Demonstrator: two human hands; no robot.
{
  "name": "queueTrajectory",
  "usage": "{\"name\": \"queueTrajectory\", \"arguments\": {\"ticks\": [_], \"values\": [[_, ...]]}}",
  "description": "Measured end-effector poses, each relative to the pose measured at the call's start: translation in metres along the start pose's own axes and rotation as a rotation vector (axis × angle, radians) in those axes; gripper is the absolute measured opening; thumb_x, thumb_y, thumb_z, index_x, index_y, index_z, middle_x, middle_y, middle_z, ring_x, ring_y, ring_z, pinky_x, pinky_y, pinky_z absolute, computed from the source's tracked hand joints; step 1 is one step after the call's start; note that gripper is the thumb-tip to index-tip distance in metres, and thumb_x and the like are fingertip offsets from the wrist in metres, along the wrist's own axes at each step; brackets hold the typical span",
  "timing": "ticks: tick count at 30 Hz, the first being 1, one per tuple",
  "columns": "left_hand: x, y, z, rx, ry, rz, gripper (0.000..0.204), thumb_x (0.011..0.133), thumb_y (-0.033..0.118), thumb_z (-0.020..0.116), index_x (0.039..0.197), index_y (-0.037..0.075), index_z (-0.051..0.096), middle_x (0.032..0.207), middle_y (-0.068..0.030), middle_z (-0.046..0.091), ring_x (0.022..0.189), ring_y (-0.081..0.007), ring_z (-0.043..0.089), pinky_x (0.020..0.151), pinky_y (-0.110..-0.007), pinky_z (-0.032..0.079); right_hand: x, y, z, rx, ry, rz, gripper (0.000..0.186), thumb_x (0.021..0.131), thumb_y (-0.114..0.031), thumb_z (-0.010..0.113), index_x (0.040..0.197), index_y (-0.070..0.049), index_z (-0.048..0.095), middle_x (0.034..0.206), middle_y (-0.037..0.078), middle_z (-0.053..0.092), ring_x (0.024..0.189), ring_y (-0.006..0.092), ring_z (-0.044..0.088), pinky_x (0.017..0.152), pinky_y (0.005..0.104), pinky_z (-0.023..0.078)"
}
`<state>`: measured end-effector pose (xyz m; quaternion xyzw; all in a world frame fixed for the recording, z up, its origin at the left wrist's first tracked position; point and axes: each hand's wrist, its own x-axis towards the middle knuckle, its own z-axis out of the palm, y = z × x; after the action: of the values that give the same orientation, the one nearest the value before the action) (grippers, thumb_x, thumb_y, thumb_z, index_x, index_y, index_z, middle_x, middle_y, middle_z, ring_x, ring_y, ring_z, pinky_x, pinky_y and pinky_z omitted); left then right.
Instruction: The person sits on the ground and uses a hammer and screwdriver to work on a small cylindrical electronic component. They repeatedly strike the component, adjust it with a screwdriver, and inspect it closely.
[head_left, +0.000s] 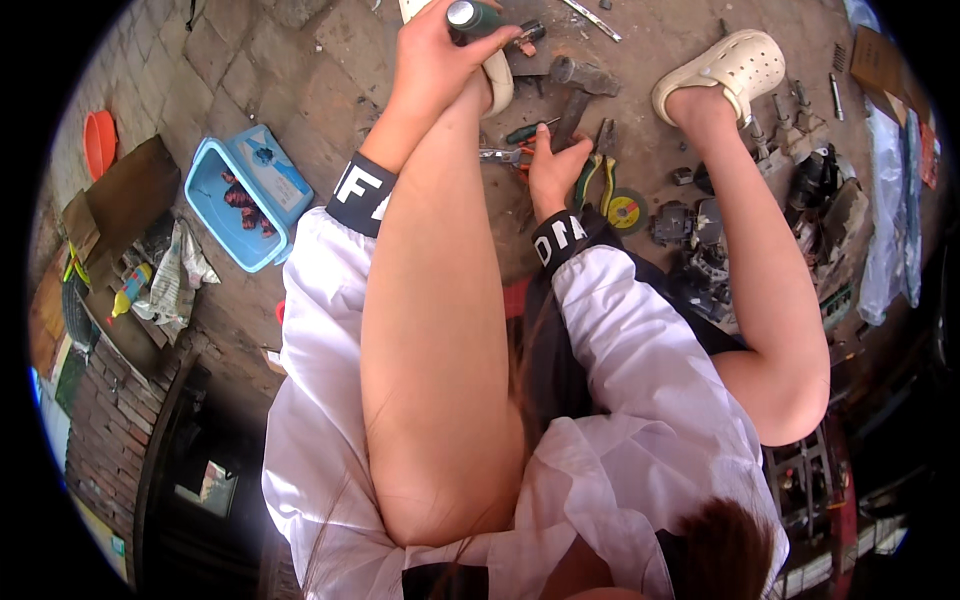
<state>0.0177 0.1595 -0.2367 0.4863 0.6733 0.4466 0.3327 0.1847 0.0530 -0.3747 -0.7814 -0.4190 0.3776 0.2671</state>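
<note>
My left hand (435, 60) is closed around a dark green cylinder (477, 22) with a silver end, possibly a tool handle, above the pale clog on my left foot; a small dark piece with copper (528, 40) lies beside it. My right hand (555, 165) grips the dark handle of a hammer (590, 78), whose metal head is upward in the picture. Around it lie a green-handled tool (530, 131), silver pliers with orange handles (500, 156), yellow-and-green pliers (602, 178) and a yellow disc (623, 212).
Several dark metal machine parts (705, 240) lie by my right leg. A blue tub (285, 185) with copper-coloured scrap, a red bowl (99, 140) and cardboard (135, 175) sit at left. Clear plastic wrap (885, 220) and a cardboard box (878, 65) are at right.
</note>
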Motion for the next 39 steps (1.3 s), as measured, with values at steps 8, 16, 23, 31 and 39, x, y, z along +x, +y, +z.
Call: {"name": "queueTrajectory", "arguments": {"ticks": [8,16,23,31,39], "values": [[-0.001,0.011,0.001,0.145,0.059,-0.033,0.021,0.07,0.008,0.081,0.083,0.002,0.065,0.078,-0.0072,0.067,0.072,-0.0152,0.063,0.07,-0.029,0.051,0.024,-0.014,0.009,0.065,-0.031,0.233,0.043,0.082,-0.036,0.068,0.094,0.006,0.062,0.089,0.023,0.067,0.083,0.0369,0.064,0.075,0.0428,0.047],[-0.004,-0.006,-0.001,0.188,0.014,0.147,0.027,0.068,0.013,0.084,0.087,0.003,0.067,0.083,-0.0058,0.067,0.074,-0.0163,0.065,0.07,-0.028,0.052,0.041,-0.023,-0.025,0.078,-0.075,0.189,0.042,0.082,-0.037,0.07,0.069,0.003,0.064,0.06,0.009,0.061,0.059,0.0221,0.058,0.062,0.0365,0.045],[-0.003,-0.004,-0.002,0.195,0.008,0.148,0.026,0.069,0.011,0.083,0.088,0.004,0.068,0.083,-0.0047,0.068,0.075,-0.0148,0.064,0.071,-0.027,0.052,0.063,-0.045,-0.054,0.37,-0.214,0.113,0.039,0.085,-0.031,0.071,0.068,0.002,0.06,0.055,-0.003,0.047,0.055,0.0068,0.039,0.051,0.0272,0.035],[-0.003,0.001,-0.002,0.239,-0.02,0.153,0.025,0.071,0.012,0.083,0.089,0.004,0.068,0.084,-0.004,0.068,0.079,-0.0143,0.064,0.074,-0.027,0.051,0.066,-0.084,-0.077,0.309,-0.208,-0.077,0.04,0.085,-0.032,0.071,0.062,-0.005,0.052,0.054,-0.005,0.047,0.049,0.0044,0.04,0.045,0.0241,0.03],[0.007,0.022,0.004,0.39,-0.097,0.367,0.02,0.073,0.01,0.078,0.084,0.002,0.064,0.078,-0.0079,0.066,0.07,-0.018,0.064,0.064,-0.03,0.052,0.068,-0.094,-0.093,0.314,-0.248,-0.091,0.031,0.084,-0.029,0.072,0.074,-0.001,0.064,0.061,-0.002,0.058,0.056,0.0052,0.049,0.053,0.0236,0.039]]}}
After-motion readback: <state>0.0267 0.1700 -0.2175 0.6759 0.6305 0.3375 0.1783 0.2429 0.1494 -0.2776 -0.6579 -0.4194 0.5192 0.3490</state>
